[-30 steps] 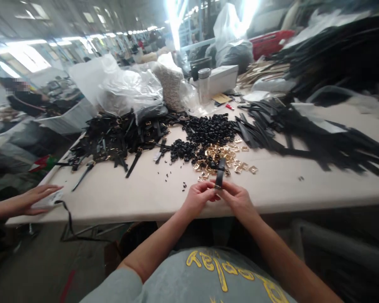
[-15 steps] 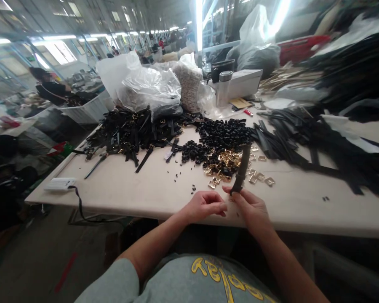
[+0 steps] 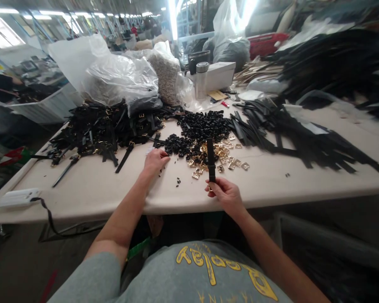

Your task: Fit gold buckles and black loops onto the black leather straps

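Observation:
My right hand (image 3: 226, 192) is closed around the lower end of a black strap (image 3: 211, 158), which stands upright from the fingers. A bit of gold metal shows at the fingertips of that hand. Farther left, my left hand (image 3: 155, 163) is down at the tabletop with its fingers pinched together; whether something small is between them is hidden. Small black bits (image 3: 178, 182) lie scattered just right of it. Behind the strap are gold buckles (image 3: 231, 165) and a heap of small black loops (image 3: 205, 126).
Buckled black straps (image 3: 91, 130) are piled on the left of the table, with plastic bags (image 3: 113, 71) behind. Loose black strips (image 3: 255, 122) spread to the right. A clear bottle (image 3: 201, 82) and a white box (image 3: 221, 75) stand at the back. A power strip (image 3: 17, 198) lies at the left edge.
My left hand has moved away from my right hand, leftward and forward to the scattered black bits. The strap stays in my right hand, now more upright. The view has turned right.

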### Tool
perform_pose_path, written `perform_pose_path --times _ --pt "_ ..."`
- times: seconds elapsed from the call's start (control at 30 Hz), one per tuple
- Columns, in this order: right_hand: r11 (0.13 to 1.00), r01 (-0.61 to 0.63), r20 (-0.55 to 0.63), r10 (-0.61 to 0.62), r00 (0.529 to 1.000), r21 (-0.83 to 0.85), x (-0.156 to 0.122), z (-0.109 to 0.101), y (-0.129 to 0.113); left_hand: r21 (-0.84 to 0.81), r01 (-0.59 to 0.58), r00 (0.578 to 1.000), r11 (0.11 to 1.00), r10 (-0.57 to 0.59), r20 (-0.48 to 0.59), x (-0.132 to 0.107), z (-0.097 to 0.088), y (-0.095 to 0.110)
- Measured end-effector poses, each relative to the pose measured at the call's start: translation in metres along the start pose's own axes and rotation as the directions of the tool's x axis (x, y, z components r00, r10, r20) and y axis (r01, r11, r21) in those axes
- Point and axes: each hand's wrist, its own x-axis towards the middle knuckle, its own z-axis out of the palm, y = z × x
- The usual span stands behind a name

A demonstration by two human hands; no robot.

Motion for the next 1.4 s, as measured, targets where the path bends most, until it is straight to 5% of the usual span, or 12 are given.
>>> perform_pose_path --times 0.17,0.33,0.5,0.8,1.0,1.4 --pt "0.998 -0.033 0.008 0.032 0.999 0.051 -0.003 -0.001 0.000 -0.210 0.007 0.999 0.978 -0.016 -0.043 -0.012 0.001 0.010" --pt "0.999 -0.040 0.061 0.039 0.997 0.014 -0.003 -0.001 -0.001 -0.759 0.142 0.988 0.636 -0.048 0.145 -0.047 0.006 0.049" --pt "0.999 0.028 0.128 -0.024 0.991 -0.028 0.000 0.003 -0.005 -0.853 0.213 0.972 0.477 -0.016 0.234 -0.080 0.014 0.087" --pt "0.997 0.070 0.150 -0.064 0.987 -0.035 0.005 0.007 -0.002 -0.875 0.286 0.952 0.391 -0.013 0.305 -0.097 0.028 0.095" --pt "0.995 0.078 0.107 -0.072 0.992 -0.054 0.005 0.007 0.002 -0.906 0.252 0.967 0.341 -0.047 0.251 -0.098 0.027 0.100" --pt "0.947 0.164 0.156 -0.124 0.980 -0.276 0.007 0.001 0.006 -0.883 0.208 0.966 0.421 0.052 0.252 -0.095 0.025 0.099"
